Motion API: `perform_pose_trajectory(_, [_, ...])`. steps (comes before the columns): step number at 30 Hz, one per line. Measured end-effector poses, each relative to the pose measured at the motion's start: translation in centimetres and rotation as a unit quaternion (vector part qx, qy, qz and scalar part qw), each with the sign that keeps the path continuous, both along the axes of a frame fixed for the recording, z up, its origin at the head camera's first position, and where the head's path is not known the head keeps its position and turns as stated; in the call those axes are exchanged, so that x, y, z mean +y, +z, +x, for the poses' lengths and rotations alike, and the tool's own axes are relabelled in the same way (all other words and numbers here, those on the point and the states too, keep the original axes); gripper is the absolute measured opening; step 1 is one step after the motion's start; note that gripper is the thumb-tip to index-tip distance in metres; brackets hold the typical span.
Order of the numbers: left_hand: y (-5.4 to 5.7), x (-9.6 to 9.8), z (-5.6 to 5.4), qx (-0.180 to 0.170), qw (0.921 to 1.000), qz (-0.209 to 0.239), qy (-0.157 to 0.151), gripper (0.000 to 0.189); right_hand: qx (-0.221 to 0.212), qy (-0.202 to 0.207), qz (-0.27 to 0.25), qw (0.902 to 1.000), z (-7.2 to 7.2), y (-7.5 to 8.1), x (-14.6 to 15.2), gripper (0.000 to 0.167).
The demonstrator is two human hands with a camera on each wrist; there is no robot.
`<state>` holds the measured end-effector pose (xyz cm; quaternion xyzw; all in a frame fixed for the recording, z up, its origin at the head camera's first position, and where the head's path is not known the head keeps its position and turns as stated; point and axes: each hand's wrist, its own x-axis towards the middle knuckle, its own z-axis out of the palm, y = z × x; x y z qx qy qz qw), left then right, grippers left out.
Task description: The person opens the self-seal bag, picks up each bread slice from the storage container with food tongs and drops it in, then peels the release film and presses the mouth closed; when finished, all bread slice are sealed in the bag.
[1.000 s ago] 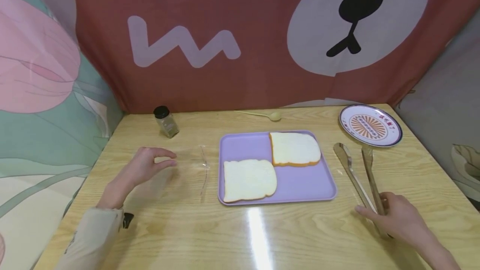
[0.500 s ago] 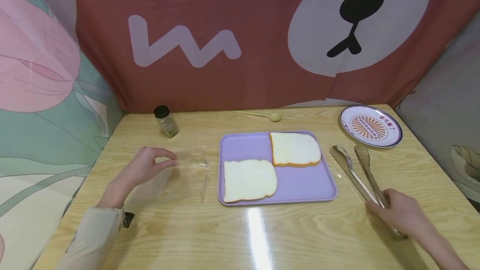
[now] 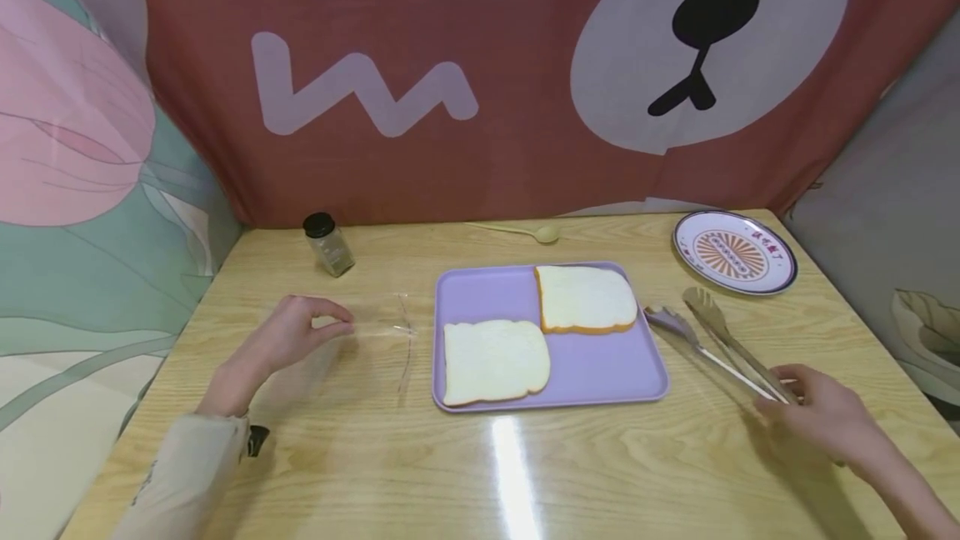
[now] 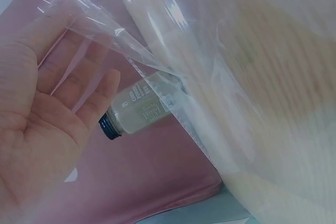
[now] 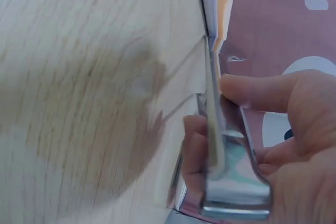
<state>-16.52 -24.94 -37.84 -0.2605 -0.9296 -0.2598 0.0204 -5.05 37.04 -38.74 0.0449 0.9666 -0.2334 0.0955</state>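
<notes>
My left hand (image 3: 288, 332) pinches the edge of a clear plastic bag (image 4: 226, 45) between thumb and fingertips, left of the tray. In the left wrist view the bag spreads toward the right, partly over a black-capped spice jar (image 4: 142, 106). With thumb and fingers, my right hand (image 3: 821, 407) grips metal tongs (image 3: 751, 361) around the arms near their bent end (image 5: 236, 195). The tongs' two heads stand apart, one slotted like a fork and one reaching the right edge of the lilac tray (image 3: 607, 369). Two bread slices lie on that tray, a front slice (image 3: 495, 361) and a back slice (image 3: 585, 298).
A patterned plate (image 3: 735, 253) sits at the back right of the wooden table (image 3: 420, 473). Along the back edge lies a pale yellow spoon (image 3: 543, 233). A red cloth (image 3: 525, 157) hangs right behind the table.
My right hand has shifted slightly right and away from me, and the tongs' heads have swung left toward the tray. My left hand stays in place with the bag.
</notes>
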Motion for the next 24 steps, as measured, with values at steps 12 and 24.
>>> perform_pose_trajectory(12, [-0.1, -0.2, 0.3, 0.013, 0.9999, 0.006, 0.006, 0.008, 0.043, -0.023, 0.025, 0.9985, -0.5, -0.1, -0.4, 0.05])
perform_pose_trajectory(24, [-0.1, -0.2, 0.1, 0.01, 0.9999, 0.004, 0.003, 0.008, 0.023, 0.01, 0.048, 0.9985, -1.2, -0.7, -0.1, 0.066])
